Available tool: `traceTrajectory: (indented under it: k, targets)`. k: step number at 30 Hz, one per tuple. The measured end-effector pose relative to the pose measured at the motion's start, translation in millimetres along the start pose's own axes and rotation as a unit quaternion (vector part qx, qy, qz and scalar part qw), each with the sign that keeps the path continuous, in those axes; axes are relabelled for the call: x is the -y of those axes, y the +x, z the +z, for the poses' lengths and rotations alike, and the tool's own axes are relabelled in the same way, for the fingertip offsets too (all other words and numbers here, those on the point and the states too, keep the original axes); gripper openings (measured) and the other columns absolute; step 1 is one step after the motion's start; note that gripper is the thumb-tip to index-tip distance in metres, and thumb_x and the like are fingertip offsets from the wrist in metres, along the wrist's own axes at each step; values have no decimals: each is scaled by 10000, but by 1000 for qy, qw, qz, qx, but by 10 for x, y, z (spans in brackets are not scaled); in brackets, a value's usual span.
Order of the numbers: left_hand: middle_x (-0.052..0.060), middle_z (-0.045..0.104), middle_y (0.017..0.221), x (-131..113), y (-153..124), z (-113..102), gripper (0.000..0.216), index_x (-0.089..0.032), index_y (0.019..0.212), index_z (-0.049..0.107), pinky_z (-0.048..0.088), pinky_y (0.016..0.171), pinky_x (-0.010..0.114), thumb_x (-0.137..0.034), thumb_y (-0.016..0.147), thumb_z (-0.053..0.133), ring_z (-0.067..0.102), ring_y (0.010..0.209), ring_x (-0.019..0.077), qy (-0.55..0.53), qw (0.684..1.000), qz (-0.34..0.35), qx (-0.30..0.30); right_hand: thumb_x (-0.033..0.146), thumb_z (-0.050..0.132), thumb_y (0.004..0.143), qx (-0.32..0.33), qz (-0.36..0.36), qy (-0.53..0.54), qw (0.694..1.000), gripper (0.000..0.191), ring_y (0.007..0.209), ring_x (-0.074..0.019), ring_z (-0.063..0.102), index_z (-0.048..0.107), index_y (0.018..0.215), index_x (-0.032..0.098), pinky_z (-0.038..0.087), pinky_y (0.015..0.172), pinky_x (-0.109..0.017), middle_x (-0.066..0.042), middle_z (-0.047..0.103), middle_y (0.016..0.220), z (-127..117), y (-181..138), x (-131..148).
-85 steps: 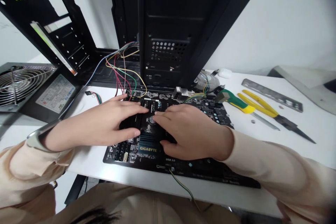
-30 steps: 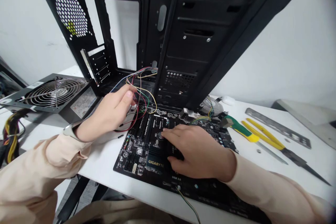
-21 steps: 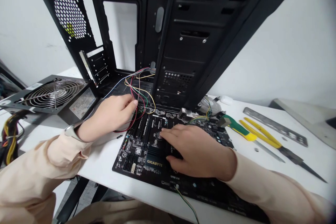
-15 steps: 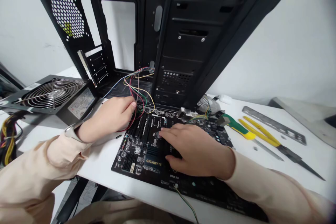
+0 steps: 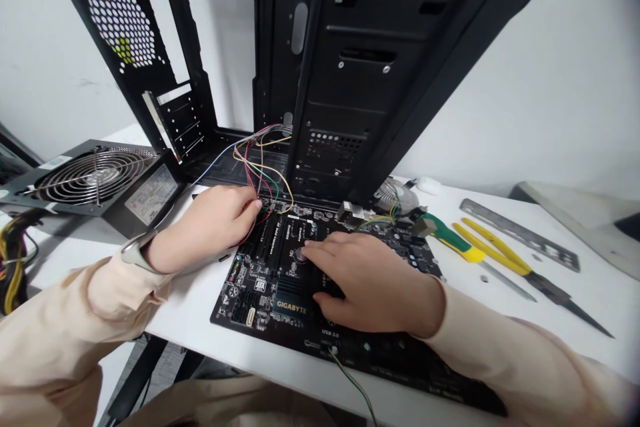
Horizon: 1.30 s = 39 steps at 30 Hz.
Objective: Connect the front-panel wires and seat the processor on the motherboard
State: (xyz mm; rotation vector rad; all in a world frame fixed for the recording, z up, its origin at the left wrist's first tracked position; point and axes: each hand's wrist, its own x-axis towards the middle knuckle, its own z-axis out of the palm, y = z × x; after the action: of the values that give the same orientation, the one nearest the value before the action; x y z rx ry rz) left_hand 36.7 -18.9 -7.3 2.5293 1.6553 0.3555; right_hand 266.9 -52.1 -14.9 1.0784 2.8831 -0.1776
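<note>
A black Gigabyte motherboard (image 5: 273, 293) lies flat on the white table (image 5: 200, 293) in front of me. My right hand (image 5: 370, 283) rests palm-down on the board's middle, fingers stretched out flat toward the round battery. My left hand (image 5: 213, 227) is at the board's far left corner, its fingers pinched together on the coloured case wires (image 5: 260, 170) where they meet the board. Those wires run back into the open black computer case (image 5: 350, 80) standing behind the board.
A power supply with a fan grille (image 5: 95, 177) sits at the left, its cable bundle (image 5: 13, 260) hanging off the table. To the right lie a green-handled screwdriver (image 5: 450, 240), yellow-handled pliers (image 5: 520, 270) and a metal I/O plate (image 5: 520, 233). A small cooler fan (image 5: 395, 197) lies behind the board.
My left hand left the board's middle, rose to the coloured wires, then brought them down to the board's far left corner. My right hand has stayed flat on the board.
</note>
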Motion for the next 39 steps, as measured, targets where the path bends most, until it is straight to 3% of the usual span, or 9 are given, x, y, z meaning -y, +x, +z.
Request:
traceTrajectory:
  k: [8,13,16,22,27,30,34,39]
  targets:
    - [59,613,681,-29,11,42,334,-187,740,550,396,626,333,-316,935,312,583,632,207,86,996,16,-8,348,553,777,5,5,-1,1000,379,894,-272,619,647,1076,135,465,797,-393,-98,688,1025,6,5,-4]
    - [75,652,778,-34,-12,99,249,-174,906,517,446,671,361,-404,899,422,633,737,259,91,996,6,-23,351,557,774,-3,-1,5,1000,382,926,-274,618,648,1070,128,466,815,-395,-111,680,1064,9,16,-9]
    - [92,656,824,-34,-19,132,333,-158,996,475,469,680,375,-456,851,508,639,767,281,90,996,8,-17,352,561,774,-9,-3,7,1000,373,926,-269,619,651,1054,123,461,825,-393,-120,682,1050,23,15,-10]
    - [155,669,1000,-10,-9,183,398,-110,1205,437,492,797,424,-326,873,470,649,918,307,59,998,20,-21,353,554,778,-11,-10,9,1000,375,921,-260,616,648,1055,118,457,835,-391,-120,683,1022,38,14,-15]
    - [149,676,1018,18,3,205,431,-106,1251,444,503,813,426,-247,844,435,652,929,299,29,999,29,-25,364,549,792,-1,-8,-4,1000,399,907,-260,621,638,1081,104,473,842,-407,-123,683,1026,4,26,5]
    - [140,686,1015,34,19,228,444,-116,1252,441,511,815,426,-267,834,421,659,935,299,37,998,38,-38,350,514,833,-5,-15,-35,999,441,958,-277,621,613,1152,62,482,851,-416,-167,659,1120,14,1,58]
    - [137,696,1006,45,56,267,417,-133,1222,453,521,781,420,-289,841,390,671,909,297,45,997,42,-52,314,412,917,-19,-11,-94,995,533,1113,-318,578,480,1342,0,444,952,-459,-224,520,1345,78,-71,147]
    - [125,696,1018,52,93,331,420,-139,1221,480,501,808,425,-315,854,379,668,916,306,45,997,40,-53,262,404,927,-36,10,-123,992,502,1124,-318,580,475,1351,3,417,990,-485,-236,488,1374,130,-122,221]
